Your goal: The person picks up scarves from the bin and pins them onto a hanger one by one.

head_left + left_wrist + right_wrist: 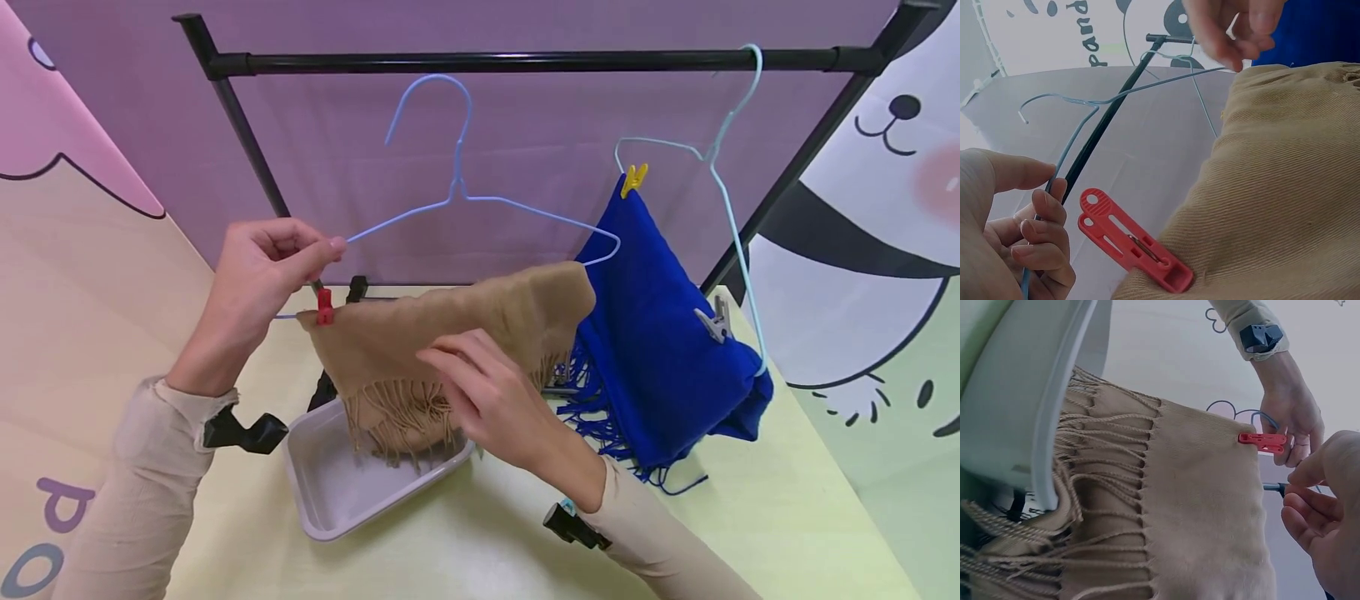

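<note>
My left hand pinches the left arm of a light-blue wire hanger; its hook is off the rack bar. A tan fringed scarf is draped over the hanger's lower bar. Near my left hand a red clothespin clips the scarf's left end, also large in the left wrist view. In front of the scarf is my right hand, its fingers loosely bent with nothing visible in them. The right wrist view shows its thumb close to the index finger. The fringe hangs down over a pale plastic tray.
Across the top runs the black rack bar. At right a pale green hanger hangs from it, carrying a blue fringed scarf with a yellow clothespin and a grey clothespin. The pale tabletop lies beneath.
</note>
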Demonstrator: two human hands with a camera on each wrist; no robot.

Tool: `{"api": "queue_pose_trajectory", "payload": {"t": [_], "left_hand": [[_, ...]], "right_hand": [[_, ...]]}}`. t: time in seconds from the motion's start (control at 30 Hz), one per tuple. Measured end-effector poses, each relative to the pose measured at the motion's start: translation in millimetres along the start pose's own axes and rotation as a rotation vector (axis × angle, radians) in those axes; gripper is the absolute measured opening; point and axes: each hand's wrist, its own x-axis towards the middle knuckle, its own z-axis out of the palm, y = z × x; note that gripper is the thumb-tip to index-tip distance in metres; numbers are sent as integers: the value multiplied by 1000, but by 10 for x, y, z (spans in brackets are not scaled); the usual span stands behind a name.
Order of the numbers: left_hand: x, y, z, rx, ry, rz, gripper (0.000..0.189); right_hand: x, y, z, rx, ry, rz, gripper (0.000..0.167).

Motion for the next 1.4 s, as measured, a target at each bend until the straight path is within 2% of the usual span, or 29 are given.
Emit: {"api": "queue_pose_trajectory", "payload": {"t": [0.2, 0.43, 0.9, 1.2, 1.4], "left_hand": [[-6, -2, -9, -6, -4, -1, 20], [-18, -23, -41, -55, -9, -14, 19], [-32, -58, -47, -63, -15, -12, 19], [-45, -66, -42, -70, -17, 9, 18], [-57, -55, -49, -40, -15, 19, 17]], "right_hand": [[-147, 17, -49, 4, -14, 32, 29], [-346, 23, -119, 25, -26, 97, 29], [-840, 60, -219, -10, -86, 236, 33], [-1213, 82, -274, -75, -192, 326, 37], [-1459, 103, -336, -119, -265, 389, 36]]}}
